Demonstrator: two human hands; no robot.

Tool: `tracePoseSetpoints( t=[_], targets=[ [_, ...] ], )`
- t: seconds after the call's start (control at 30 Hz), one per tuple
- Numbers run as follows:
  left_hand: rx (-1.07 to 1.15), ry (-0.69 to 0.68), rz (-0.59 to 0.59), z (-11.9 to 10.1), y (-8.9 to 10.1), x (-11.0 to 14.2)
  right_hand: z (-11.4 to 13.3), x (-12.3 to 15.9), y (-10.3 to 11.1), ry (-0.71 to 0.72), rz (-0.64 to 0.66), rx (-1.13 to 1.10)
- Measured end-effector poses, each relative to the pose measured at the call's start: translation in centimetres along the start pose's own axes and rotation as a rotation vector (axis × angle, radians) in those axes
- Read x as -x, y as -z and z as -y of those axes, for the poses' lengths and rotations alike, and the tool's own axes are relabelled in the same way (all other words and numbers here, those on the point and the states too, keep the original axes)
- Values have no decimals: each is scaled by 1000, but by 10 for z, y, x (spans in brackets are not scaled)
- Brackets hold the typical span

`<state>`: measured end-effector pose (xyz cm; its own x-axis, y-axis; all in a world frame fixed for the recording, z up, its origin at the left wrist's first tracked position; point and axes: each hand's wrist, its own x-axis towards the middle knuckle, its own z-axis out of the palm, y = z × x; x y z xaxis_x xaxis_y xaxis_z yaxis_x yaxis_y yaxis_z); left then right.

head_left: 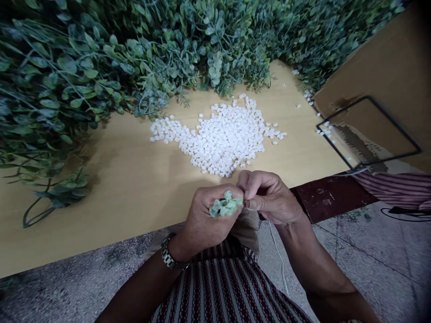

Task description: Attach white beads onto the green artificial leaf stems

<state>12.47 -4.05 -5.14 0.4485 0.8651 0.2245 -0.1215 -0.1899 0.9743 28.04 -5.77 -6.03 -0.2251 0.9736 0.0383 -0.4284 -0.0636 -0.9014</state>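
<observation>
My left hand (pixel 212 220) is closed round a sprig of artificial leaves (pixel 225 204), whose pale green leaves show above the fist. Close against it, my right hand (pixel 274 197) pinches with thumb and forefinger at the end of the sprig. A small dark bit shows at those fingertips, too small to make out. Just beyond both hands, a heap of small white plastic pieces (pixel 225 139) lies spread on the wooden table (pixel 141 179).
A thick mass of artificial greenery (pixel 151 49) runs along the table's back and left side. One leafy stem with a loop (pixel 37 211) lies at the left. To the right stand a torn cardboard sheet (pixel 377 76) and a black wire frame (pixel 393 119), with scattered white pieces nearby.
</observation>
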Motion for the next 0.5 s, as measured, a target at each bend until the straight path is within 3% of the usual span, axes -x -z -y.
tracePoseSetpoints(
  t=[0.13,0.3,0.4,0.5],
  targets=[
    [-19,80,14,0,0,-2,4,5,-3,121,-66,243],
    [-115,187,89,-6,-1,-8,18,13,-11,398,-167,707],
    [-163,218,173,-12,-1,-12,24,12,-18,541,-131,830],
    [-170,232,217,-18,0,-16,23,8,-21,596,-110,845]
  ],
)
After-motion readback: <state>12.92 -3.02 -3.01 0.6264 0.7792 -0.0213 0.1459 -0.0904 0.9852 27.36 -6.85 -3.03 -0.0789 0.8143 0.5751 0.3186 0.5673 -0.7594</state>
